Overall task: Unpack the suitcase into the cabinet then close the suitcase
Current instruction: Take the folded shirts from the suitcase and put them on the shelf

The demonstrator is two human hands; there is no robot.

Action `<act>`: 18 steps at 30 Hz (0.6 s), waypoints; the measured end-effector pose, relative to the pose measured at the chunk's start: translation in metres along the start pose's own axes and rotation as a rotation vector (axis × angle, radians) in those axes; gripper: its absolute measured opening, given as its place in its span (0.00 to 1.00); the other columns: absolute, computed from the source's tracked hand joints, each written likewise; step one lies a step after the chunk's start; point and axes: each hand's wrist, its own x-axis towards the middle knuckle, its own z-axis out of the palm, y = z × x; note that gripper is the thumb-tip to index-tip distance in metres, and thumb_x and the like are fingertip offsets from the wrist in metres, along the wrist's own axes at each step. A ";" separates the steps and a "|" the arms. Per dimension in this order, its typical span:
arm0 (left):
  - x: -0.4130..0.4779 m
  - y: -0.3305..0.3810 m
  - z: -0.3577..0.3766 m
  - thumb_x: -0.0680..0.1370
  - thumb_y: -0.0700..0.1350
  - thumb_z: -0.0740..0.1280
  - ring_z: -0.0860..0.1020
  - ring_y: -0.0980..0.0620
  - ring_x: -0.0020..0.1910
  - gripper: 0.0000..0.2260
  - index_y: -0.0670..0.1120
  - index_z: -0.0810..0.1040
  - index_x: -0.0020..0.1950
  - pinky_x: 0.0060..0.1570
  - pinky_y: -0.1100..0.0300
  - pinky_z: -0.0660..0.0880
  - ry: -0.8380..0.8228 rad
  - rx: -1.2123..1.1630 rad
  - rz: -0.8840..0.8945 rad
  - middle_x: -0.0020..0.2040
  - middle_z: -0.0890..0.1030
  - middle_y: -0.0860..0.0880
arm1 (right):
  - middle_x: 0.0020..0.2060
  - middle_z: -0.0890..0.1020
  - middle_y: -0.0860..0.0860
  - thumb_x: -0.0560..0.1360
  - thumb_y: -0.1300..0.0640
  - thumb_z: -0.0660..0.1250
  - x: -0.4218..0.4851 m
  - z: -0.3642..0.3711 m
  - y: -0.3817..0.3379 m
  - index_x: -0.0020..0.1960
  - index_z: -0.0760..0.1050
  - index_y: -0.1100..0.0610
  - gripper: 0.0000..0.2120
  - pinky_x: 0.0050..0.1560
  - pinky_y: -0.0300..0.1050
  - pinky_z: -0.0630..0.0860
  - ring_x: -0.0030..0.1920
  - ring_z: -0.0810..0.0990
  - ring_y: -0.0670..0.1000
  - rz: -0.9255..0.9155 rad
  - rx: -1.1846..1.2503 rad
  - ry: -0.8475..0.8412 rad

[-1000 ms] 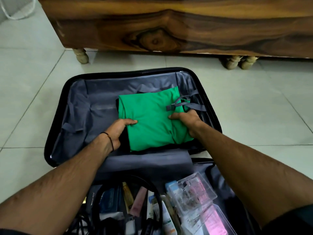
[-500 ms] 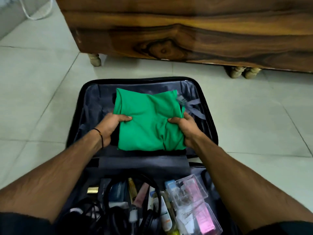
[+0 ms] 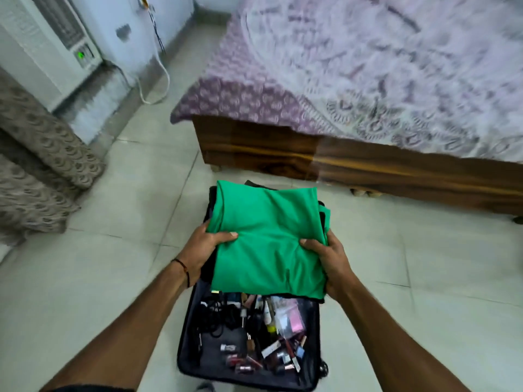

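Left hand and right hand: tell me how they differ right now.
The left hand grips the green cloth at its left edge; the right hand grips its right edge. The left hand's wrist wears a dark band; the right hand's wrist is bare. Both lay a thumb on top of the cloth, holding it above the open suitcase.

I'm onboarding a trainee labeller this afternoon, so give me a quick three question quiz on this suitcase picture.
1. True or false: the green folded garment lies untouched on the floor tiles.
2. What holds the garment? A) one grip alone; B) the left grip and right grip together; C) nothing.
3. Which piece of furniture stands beyond the open suitcase?

Key: 1 false, it is held over the suitcase. 2 B. 3 the bed, with its wooden frame and patterned cover.
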 end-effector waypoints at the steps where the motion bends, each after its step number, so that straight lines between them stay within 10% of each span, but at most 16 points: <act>1: -0.037 0.027 0.004 0.73 0.32 0.70 0.82 0.42 0.54 0.16 0.41 0.79 0.60 0.60 0.46 0.77 -0.005 0.004 0.011 0.56 0.84 0.42 | 0.56 0.84 0.58 0.74 0.69 0.68 -0.037 0.001 -0.029 0.62 0.76 0.58 0.17 0.55 0.57 0.81 0.52 0.84 0.59 -0.003 0.017 0.004; 9: -0.292 0.136 0.006 0.74 0.34 0.70 0.85 0.52 0.47 0.14 0.49 0.79 0.56 0.42 0.62 0.80 -0.103 0.016 0.124 0.49 0.86 0.52 | 0.56 0.84 0.54 0.75 0.68 0.68 -0.305 -0.004 -0.165 0.63 0.75 0.56 0.17 0.44 0.46 0.82 0.49 0.85 0.54 -0.070 0.052 -0.027; 18: -0.467 0.103 0.018 0.75 0.35 0.69 0.84 0.49 0.49 0.13 0.46 0.80 0.58 0.44 0.57 0.79 -0.343 0.005 0.214 0.52 0.86 0.49 | 0.54 0.85 0.55 0.74 0.70 0.68 -0.526 -0.040 -0.121 0.61 0.76 0.57 0.17 0.49 0.49 0.82 0.51 0.85 0.56 -0.208 0.175 0.155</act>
